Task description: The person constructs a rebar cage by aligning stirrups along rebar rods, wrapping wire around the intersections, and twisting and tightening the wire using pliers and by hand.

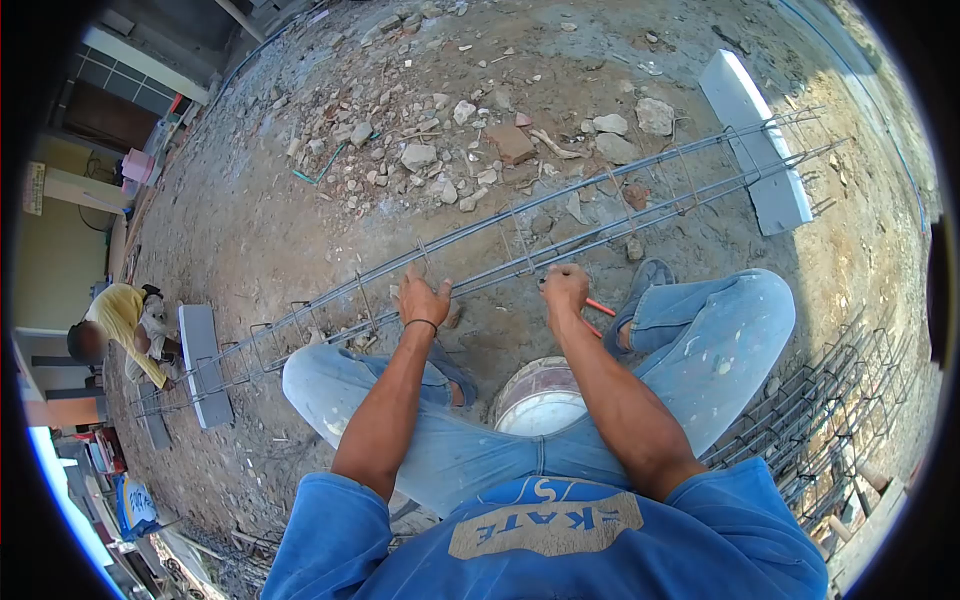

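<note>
A long steel rebar cage [600,205] lies across two pale blocks, the right block [755,145] and the left block [205,365]. My left hand [423,298] is at the near bars, left of centre, with its fingers apart and nothing seen in it. My right hand [566,288] is closed round a tool with red handles [600,307], just below the near bars; the tool's head is hidden. Between my knees is a round white bucket or tub [540,400], which I sit on or close behind.
A person in a yellow top [120,315] bends over the cage's left end. Stones and broken brick [510,143] lie beyond the cage. More rebar cages [830,410] are piled at the right. Buildings and a blue sack [137,503] stand at the left.
</note>
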Demonstrator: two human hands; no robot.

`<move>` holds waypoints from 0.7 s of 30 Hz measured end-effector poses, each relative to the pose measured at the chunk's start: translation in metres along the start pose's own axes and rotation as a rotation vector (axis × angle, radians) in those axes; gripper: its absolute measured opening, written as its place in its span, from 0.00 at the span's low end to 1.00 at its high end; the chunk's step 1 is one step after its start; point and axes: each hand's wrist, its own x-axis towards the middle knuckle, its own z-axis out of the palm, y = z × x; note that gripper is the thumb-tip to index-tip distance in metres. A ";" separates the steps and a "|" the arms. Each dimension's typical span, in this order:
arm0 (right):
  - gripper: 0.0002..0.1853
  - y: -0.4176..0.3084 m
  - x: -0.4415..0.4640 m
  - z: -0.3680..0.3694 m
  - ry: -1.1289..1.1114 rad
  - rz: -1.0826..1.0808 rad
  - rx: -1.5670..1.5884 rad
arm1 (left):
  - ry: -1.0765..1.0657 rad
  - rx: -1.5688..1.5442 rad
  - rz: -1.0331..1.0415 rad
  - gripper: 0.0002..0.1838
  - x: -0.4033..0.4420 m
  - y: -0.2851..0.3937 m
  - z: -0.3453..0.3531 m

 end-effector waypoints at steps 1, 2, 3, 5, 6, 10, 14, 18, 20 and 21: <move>0.09 0.002 0.000 0.002 0.014 0.006 0.002 | -0.011 0.000 0.010 0.49 -0.003 0.001 -0.001; 0.09 0.004 -0.001 0.004 0.027 0.012 0.004 | 0.051 -0.025 0.048 0.48 -0.005 0.004 -0.001; 0.08 0.015 0.004 0.011 0.049 -0.073 -0.044 | 0.113 -0.052 0.082 0.48 -0.010 0.010 -0.004; 0.08 0.019 0.006 0.016 0.078 -0.163 -0.095 | 0.164 -0.073 0.199 0.46 -0.018 0.029 -0.014; 0.08 0.016 0.004 0.015 0.072 -0.177 -0.122 | 0.223 -0.089 0.305 0.45 -0.020 0.033 -0.014; 0.10 0.000 -0.004 0.005 0.035 -0.016 -0.078 | 0.268 -0.114 0.389 0.40 -0.022 0.039 -0.006; 0.10 -0.005 -0.003 -0.005 0.069 0.052 0.036 | -0.083 -0.099 0.519 0.37 -0.017 0.053 0.010; 0.10 -0.012 0.003 -0.012 0.131 0.079 0.058 | -0.188 -0.033 0.666 0.36 -0.010 0.075 0.037; 0.09 -0.028 0.002 -0.025 0.127 0.091 0.155 | -0.253 -0.055 0.660 0.38 -0.009 0.092 0.033; 0.09 -0.039 0.000 -0.031 0.090 0.111 0.249 | -0.310 -0.058 0.627 0.40 -0.008 0.100 0.031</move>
